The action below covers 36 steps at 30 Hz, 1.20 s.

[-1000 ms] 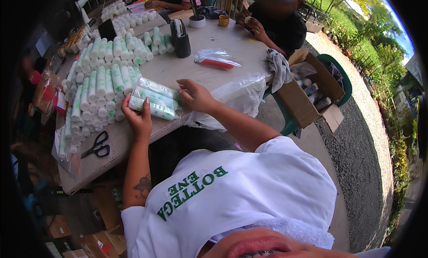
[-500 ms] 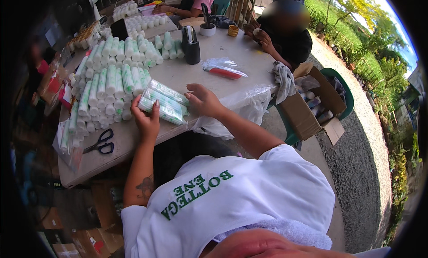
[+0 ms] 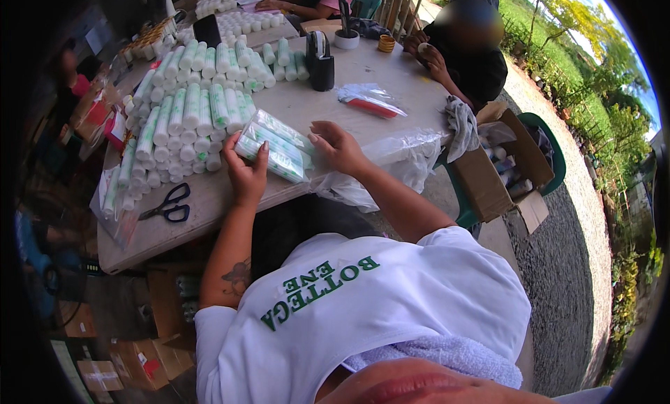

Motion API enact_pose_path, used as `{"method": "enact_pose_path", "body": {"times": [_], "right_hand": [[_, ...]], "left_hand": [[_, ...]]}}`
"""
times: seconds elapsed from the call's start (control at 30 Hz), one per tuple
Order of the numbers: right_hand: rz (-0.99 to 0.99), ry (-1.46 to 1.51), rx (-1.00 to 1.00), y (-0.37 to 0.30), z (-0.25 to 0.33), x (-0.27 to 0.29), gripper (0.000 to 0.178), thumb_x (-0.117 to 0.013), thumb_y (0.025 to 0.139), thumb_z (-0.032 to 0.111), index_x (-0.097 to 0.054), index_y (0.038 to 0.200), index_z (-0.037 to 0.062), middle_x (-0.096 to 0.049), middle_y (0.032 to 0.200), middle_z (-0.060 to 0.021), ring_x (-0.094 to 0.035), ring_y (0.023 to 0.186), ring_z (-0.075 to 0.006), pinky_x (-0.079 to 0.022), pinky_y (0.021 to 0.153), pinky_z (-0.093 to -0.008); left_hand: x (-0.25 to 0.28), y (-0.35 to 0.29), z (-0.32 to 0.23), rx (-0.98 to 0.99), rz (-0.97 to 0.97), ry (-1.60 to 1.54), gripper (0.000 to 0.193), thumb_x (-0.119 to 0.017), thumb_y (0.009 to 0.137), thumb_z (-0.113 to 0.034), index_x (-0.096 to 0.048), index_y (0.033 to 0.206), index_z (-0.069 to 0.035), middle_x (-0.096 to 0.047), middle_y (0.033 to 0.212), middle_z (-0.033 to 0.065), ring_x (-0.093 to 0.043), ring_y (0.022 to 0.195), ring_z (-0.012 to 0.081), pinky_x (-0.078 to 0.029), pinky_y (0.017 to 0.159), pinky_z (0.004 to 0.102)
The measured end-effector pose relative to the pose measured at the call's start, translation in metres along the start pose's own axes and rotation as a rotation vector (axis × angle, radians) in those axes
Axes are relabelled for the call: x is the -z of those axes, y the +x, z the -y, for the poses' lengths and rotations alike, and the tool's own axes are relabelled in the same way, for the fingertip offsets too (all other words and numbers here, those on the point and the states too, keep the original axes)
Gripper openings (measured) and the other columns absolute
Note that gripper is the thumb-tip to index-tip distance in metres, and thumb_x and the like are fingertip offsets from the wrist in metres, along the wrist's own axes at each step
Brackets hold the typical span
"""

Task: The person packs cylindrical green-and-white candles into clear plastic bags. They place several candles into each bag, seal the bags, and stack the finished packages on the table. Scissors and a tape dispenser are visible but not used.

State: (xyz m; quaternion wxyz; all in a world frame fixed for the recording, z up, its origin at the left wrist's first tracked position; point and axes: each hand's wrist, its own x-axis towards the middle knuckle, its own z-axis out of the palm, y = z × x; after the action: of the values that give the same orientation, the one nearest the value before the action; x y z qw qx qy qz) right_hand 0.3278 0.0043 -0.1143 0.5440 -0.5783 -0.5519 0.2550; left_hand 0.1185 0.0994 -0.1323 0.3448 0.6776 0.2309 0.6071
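Over the table's near edge I hold a clear plastic pack of white rolls with green print. My left hand is closed round its left end, thumb on top. At the right end, my right hand has curled fingers against the loose, see-through end of the plastic; its lower fingers are partly hidden. Just beyond my left hand lies a big stacked pile of similar white and green rolls. Dark-handled scissors rest on the table left of my left forearm.
On the table stand a black tape dispenser, a white pot and a flat pack with something red. A grey cloth hangs at the right corner beside an open cardboard box. Another person sits across.
The whole scene has shifted right and slightly up as the view turned. Both hands keep the pack in nearly the same pose; my right hand stays at its right end.
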Motion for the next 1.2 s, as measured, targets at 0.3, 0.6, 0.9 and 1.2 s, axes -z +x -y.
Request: {"method": "enact_pose_path", "body": {"times": [0.3, 0.6, 0.9, 1.2], "right_hand": [[0.001, 0.008, -0.009, 0.000, -0.001, 0.000, 0.049, -0.062, 0.094, 0.032, -0.050, 0.127, -0.0008, -0.062, 0.119, -0.0211, -0.062, 0.110, -0.0274, -0.048, 0.094, -0.0344], [0.037, 0.031, -0.094, -0.001, 0.015, 0.001, 0.049, -0.058, 0.096, 0.027, -0.045, 0.129, -0.0057, -0.059, 0.125, -0.0194, -0.056, 0.117, -0.0237, -0.044, 0.098, -0.0325], [0.001, 0.009, -0.030, -0.003, 0.016, 0.002, 0.048, -0.061, 0.094, 0.029, -0.048, 0.129, -0.0010, -0.061, 0.121, -0.0221, -0.061, 0.112, -0.0265, -0.047, 0.095, -0.0336], [0.000, 0.021, -0.027, -0.003, 0.016, 0.002, 0.049, -0.062, 0.094, 0.028, -0.047, 0.129, -0.0025, -0.060, 0.123, -0.0220, -0.059, 0.115, -0.0267, -0.047, 0.096, -0.0333]], "left_hand": [[-0.002, 0.000, -0.006, 0.007, -0.015, -0.024, 0.058, -0.072, 0.086, -0.016, -0.037, 0.129, 0.000, -0.050, 0.118, 0.0170, -0.055, 0.104, 0.0236, -0.047, 0.088, 0.0352], [-0.003, 0.000, -0.020, -0.012, -0.019, 0.021, 0.058, -0.071, 0.087, -0.017, -0.036, 0.129, 0.001, -0.053, 0.116, 0.0166, -0.057, 0.102, 0.0221, -0.048, 0.086, 0.0339], [-0.005, 0.002, -0.023, -0.060, -0.027, 0.055, 0.057, -0.071, 0.086, -0.017, -0.037, 0.128, 0.001, -0.057, 0.110, 0.0177, -0.060, 0.096, 0.0231, -0.050, 0.081, 0.0347], [-0.004, 0.002, -0.025, -0.103, -0.034, 0.101, 0.057, -0.072, 0.085, -0.016, -0.037, 0.127, 0.001, -0.056, 0.110, 0.0182, -0.060, 0.096, 0.0236, -0.050, 0.081, 0.0346]]}}
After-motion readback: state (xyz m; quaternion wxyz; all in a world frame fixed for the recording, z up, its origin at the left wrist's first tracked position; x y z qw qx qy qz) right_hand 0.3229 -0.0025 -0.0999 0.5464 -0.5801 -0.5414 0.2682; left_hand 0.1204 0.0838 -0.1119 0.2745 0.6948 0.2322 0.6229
